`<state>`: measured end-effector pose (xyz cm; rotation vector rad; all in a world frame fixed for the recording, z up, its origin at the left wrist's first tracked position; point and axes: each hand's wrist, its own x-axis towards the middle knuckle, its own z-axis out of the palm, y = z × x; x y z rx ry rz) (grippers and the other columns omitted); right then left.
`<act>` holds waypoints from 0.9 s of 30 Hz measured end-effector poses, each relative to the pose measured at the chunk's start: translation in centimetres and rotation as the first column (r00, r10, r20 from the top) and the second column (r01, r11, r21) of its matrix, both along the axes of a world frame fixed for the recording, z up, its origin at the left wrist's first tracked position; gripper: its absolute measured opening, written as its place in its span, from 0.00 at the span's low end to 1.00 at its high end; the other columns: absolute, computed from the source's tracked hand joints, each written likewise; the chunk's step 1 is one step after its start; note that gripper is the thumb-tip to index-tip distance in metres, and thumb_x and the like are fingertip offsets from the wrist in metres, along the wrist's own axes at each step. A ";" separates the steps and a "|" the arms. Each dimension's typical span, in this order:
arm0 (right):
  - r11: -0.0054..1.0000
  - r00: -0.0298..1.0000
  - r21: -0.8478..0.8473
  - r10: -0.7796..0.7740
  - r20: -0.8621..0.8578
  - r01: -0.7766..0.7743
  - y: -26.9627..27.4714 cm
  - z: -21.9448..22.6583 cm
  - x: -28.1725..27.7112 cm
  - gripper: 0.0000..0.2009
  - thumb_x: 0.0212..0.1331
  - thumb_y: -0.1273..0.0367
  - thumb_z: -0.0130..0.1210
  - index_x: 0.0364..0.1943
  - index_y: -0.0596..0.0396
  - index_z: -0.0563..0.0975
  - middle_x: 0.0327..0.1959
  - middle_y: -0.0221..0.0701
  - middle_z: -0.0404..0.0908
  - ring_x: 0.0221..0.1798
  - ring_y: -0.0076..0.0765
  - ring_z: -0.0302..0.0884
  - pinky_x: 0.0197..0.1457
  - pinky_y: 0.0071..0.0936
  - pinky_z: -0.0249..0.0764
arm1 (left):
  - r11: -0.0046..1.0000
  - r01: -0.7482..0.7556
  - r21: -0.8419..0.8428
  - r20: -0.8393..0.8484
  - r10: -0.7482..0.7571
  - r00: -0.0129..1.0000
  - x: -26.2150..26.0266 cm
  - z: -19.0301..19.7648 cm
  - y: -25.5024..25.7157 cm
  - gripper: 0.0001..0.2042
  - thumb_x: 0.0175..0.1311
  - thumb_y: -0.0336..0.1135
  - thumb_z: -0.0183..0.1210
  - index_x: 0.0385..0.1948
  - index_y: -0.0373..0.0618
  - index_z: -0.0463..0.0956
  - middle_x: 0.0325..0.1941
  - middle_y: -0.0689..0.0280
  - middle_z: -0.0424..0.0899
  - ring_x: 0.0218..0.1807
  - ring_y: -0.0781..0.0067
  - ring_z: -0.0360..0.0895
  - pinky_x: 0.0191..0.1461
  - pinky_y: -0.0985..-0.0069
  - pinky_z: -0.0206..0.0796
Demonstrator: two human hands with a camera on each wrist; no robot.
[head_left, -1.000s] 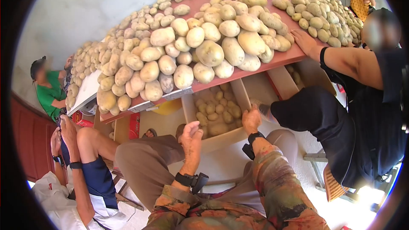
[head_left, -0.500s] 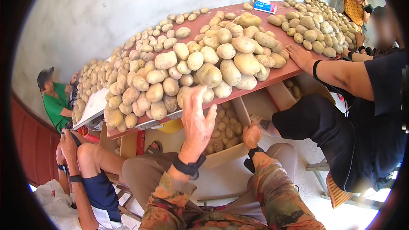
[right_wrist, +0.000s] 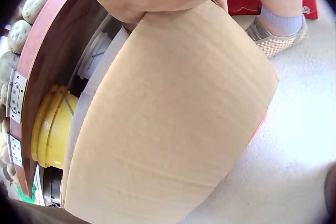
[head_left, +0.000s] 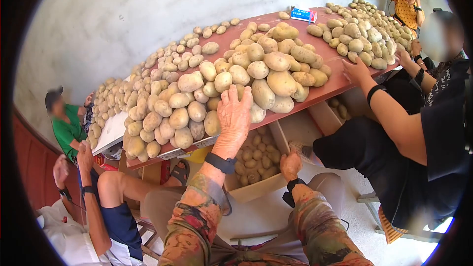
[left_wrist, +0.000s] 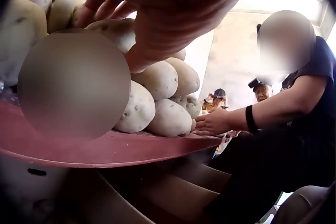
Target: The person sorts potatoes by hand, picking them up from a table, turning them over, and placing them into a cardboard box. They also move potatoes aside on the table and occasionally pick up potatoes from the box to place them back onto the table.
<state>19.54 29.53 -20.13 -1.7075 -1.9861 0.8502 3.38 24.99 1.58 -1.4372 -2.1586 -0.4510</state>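
Observation:
My left hand (head_left: pixel 234 118) reaches over the front of the potato pile, its fingers and thumb spread round a potato (left_wrist: pixel 116 30). In the left wrist view, the fingers curve over that potato's far side and the thumb comes down on its near side; a blurred disc hides part of the pile below. Lower and to the right, my right hand (head_left: pixel 290 164) grips the upper edge of a cardboard box (right_wrist: pixel 168 108). Inside this box, partly under the table edge, lie several smaller potatoes (head_left: pixel 256 157).
Potatoes are heaped along the red table (head_left: pixel 331 81), with a blue-and-white box (head_left: pixel 303 14) near its back. More cardboard boxes (head_left: pixel 322 118) stand under it, as does a yellow bucket (right_wrist: pixel 52 127). People sit close on both sides; the right neighbour's hand (head_left: pixel 355 71) is by another heap.
My left hand rises from beside the box, passes the table edge and comes down on a potato in the pile. My right hand keeps its hold on the box.

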 end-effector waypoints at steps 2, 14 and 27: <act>1.000 1.000 -0.031 -0.004 0.002 0.004 0.0 0.3 0.0 0.16 0.50 0.67 0.56 0.44 0.57 0.72 0.43 0.46 0.79 0.49 0.54 0.75 0.52 0.45 0.72 | 0.999 0.029 0.026 0.027 -0.029 0.999 -0.2 0.1 -0.2 0.31 0.40 0.24 0.61 0.54 0.51 0.68 0.58 0.52 0.64 0.57 0.48 0.64 0.53 0.59 0.68; 1.000 1.000 0.010 -0.021 -0.008 0.021 0.1 -0.7 -0.2 0.17 0.50 0.67 0.57 0.45 0.56 0.73 0.44 0.44 0.78 0.49 0.52 0.76 0.52 0.44 0.72 | 0.996 0.017 0.091 -0.023 -0.015 1.000 0.2 -0.4 -0.7 0.26 0.47 0.26 0.58 0.53 0.53 0.71 0.56 0.51 0.66 0.55 0.45 0.66 0.50 0.59 0.70; 0.999 0.999 0.027 -0.040 -0.036 0.041 0.1 -0.6 -0.3 0.16 0.49 0.68 0.56 0.43 0.56 0.75 0.43 0.44 0.78 0.48 0.51 0.76 0.51 0.43 0.72 | 0.915 0.166 0.369 -0.033 -0.165 0.986 0.9 -0.5 -3.4 0.27 0.42 0.20 0.62 0.50 0.50 0.73 0.57 0.52 0.65 0.57 0.47 0.66 0.57 0.59 0.65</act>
